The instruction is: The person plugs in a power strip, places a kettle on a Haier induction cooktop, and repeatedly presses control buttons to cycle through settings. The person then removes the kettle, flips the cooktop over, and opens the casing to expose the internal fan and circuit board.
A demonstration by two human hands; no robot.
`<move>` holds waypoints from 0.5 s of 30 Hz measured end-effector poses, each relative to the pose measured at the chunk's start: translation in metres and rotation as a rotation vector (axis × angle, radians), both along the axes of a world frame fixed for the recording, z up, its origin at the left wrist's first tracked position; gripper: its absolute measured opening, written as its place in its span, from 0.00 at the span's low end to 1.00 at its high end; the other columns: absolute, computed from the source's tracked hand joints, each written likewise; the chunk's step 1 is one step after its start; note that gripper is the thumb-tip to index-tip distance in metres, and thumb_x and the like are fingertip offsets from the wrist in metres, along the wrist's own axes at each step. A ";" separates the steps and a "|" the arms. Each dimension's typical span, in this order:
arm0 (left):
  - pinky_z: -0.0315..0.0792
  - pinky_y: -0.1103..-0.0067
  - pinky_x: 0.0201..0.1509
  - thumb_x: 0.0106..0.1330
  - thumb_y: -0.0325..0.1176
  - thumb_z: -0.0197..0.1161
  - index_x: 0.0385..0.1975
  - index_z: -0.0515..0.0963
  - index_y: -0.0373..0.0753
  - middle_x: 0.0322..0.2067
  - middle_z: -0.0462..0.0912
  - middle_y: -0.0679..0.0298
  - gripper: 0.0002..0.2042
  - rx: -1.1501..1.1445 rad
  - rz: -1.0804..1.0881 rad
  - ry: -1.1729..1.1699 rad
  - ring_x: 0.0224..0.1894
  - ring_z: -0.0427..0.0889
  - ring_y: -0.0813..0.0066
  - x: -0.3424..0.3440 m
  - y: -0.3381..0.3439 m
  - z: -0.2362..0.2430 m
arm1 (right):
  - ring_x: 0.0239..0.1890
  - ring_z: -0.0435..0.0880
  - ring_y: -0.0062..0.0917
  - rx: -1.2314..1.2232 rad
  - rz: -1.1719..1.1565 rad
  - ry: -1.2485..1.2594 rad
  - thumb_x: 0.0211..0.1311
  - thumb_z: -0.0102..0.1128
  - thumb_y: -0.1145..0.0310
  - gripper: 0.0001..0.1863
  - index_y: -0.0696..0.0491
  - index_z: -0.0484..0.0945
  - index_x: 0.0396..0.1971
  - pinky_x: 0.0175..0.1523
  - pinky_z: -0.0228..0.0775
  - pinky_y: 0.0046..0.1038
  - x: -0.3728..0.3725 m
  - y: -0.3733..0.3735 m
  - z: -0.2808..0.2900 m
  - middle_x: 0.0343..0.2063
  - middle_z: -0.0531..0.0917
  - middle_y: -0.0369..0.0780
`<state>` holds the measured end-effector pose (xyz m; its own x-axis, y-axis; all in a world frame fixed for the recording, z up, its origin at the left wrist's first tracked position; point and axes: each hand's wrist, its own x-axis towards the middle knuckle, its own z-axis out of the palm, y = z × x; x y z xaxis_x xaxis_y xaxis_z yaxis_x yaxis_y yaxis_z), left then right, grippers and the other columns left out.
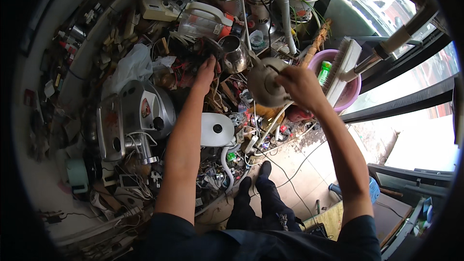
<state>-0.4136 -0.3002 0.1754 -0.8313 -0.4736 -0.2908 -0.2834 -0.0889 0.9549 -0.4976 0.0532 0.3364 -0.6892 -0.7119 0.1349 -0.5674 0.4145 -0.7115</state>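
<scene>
My right hand [300, 86] is closed on the top handle of a dull metal kettle [267, 89], held above the clutter. The kettle's spout points up and left, close to the open mouth of a shiny steel jug [234, 56]. On the jug's left side, my left hand [207, 74] is closed round its dark handle part, though the fingers are partly hidden in shadow. Whether liquid passes between the two vessels cannot be seen.
A clear blender jug [199, 21] lies behind. Left stands a silver meat grinder [140, 111]; nearer is a round white lid [217, 129]. A purple basin [355, 87] with a brush [344, 67] stands right. Cables [295, 174] cross the tiled floor near my feet.
</scene>
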 end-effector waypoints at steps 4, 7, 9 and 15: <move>0.66 0.76 0.33 0.76 0.67 0.46 0.27 0.75 0.47 0.24 0.75 0.72 0.29 -0.039 0.100 0.004 0.27 0.72 0.79 -0.007 0.013 0.010 | 0.29 0.85 0.48 0.006 -0.155 -0.136 0.65 0.64 0.61 0.13 0.57 0.85 0.33 0.36 0.75 0.44 0.068 0.079 0.002 0.23 0.83 0.51; 0.68 0.72 0.35 0.69 0.76 0.45 0.25 0.75 0.47 0.23 0.77 0.72 0.34 -0.068 0.184 -0.097 0.28 0.74 0.75 -0.006 0.006 0.011 | 0.27 0.84 0.49 0.041 -0.254 -0.221 0.65 0.65 0.61 0.13 0.58 0.85 0.34 0.34 0.74 0.44 0.128 0.131 -0.007 0.22 0.83 0.52; 0.66 0.72 0.30 0.65 0.75 0.55 0.20 0.72 0.47 0.19 0.74 0.71 0.33 -0.006 0.233 -0.158 0.24 0.73 0.76 -0.017 0.015 0.024 | 0.27 0.85 0.49 0.070 -0.336 -0.250 0.65 0.65 0.62 0.13 0.58 0.86 0.34 0.34 0.74 0.44 0.173 0.172 -0.016 0.22 0.82 0.52; 0.50 0.35 0.70 0.56 0.82 0.56 0.77 0.59 0.44 0.68 0.70 0.52 0.56 0.008 0.212 -0.179 0.70 0.67 0.57 -0.047 0.020 0.051 | 0.27 0.85 0.47 0.111 -0.699 -0.313 0.63 0.69 0.62 0.12 0.57 0.85 0.33 0.34 0.75 0.42 0.332 0.282 -0.030 0.23 0.83 0.50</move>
<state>-0.4602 -0.2804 0.2264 -0.6488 -0.6289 -0.4285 -0.4217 -0.1716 0.8903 -0.1659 0.3350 0.3065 -0.9777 -0.0957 -0.1871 0.0729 0.6806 -0.7290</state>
